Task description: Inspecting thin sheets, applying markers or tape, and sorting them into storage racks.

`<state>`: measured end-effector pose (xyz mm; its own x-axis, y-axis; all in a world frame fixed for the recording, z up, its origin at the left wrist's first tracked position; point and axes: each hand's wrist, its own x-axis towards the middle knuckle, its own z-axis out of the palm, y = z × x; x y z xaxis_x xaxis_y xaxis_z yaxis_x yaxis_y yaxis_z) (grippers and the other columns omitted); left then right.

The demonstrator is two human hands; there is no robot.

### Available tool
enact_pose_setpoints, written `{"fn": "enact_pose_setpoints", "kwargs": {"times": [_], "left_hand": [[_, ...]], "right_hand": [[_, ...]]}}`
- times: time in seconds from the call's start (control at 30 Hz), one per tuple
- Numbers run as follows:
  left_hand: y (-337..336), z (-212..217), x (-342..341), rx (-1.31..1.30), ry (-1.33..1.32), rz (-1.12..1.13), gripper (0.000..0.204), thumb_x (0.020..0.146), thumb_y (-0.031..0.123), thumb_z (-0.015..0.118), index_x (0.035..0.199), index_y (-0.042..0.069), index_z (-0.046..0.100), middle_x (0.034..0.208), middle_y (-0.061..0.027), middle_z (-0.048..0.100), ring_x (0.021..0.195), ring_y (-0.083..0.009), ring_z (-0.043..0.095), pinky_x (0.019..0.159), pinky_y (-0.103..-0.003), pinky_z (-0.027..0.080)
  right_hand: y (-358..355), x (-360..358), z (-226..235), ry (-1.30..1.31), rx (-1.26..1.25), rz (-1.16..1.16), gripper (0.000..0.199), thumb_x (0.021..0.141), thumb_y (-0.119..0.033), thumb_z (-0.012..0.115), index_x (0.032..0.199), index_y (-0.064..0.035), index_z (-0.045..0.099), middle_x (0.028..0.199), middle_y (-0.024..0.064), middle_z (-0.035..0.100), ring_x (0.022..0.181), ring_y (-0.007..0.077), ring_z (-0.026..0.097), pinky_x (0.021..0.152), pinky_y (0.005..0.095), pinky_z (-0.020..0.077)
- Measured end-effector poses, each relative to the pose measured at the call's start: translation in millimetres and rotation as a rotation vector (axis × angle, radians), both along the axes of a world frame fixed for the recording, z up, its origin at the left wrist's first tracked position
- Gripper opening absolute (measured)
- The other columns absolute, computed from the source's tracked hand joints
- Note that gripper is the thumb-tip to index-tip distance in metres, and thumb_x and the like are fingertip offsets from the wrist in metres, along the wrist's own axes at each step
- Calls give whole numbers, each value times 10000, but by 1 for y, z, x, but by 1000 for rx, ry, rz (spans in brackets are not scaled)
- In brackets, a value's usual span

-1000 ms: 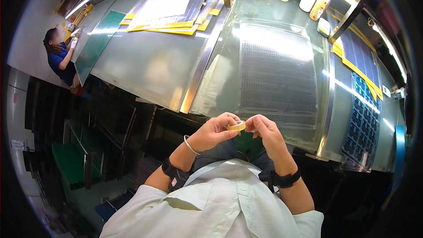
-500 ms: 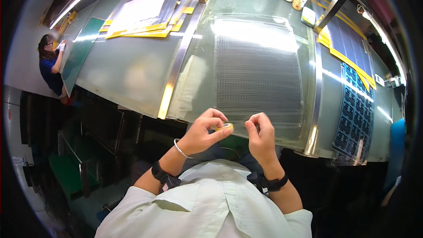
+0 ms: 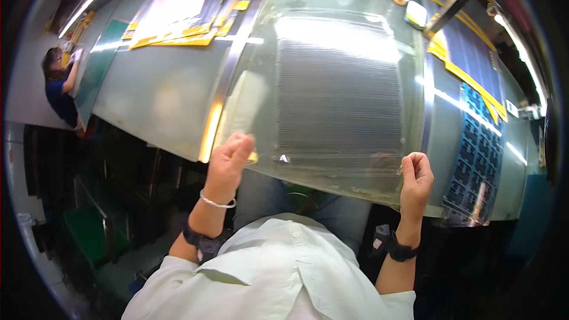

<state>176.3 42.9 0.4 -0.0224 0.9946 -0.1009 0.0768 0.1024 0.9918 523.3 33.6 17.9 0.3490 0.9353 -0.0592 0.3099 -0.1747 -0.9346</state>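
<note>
Yellow tape roll [image 3: 253, 158] juts rightward from left grip [image 3: 227, 163].

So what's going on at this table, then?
Someone in a pale shirt is at a glass-topped table, hands held wide apart near its front edge. The left hand holds a small yellowish tape roll; the right hand has its fingers pinched together, though whether tape stretches between the two is hard to tell. A dark, finely patterned sheet lies flat on the table just beyond the hands. Far to the left, another person in a dark blue top stands by a green panel.
</note>
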Motion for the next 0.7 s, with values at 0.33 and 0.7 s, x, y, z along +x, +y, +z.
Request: {"fn": "enact_pose_setpoints", "kwargs": {"times": [0.33,0.7], "left_hand": [[-4,19,3,-171,-262,-45,462,982,407,491,1124,-5,642,1212,-149,613,1126,-213,576,955,-360,441],[-9,39,-16,-178,-524,-50,537,971,452,481,1129,-45,613,1222,-230,589,1150,-303,583,945,-409,501]], "right_hand": [[-25,-107,-13,-188,34,556,127,775,-45,697,798,3,582,736,91,555,636,193,550,607,281,448],[-60,-113,-33,234,-375,480,92,881,-14,579,944,31,630,761,67,642,674,95,597,613,234,465]]}}
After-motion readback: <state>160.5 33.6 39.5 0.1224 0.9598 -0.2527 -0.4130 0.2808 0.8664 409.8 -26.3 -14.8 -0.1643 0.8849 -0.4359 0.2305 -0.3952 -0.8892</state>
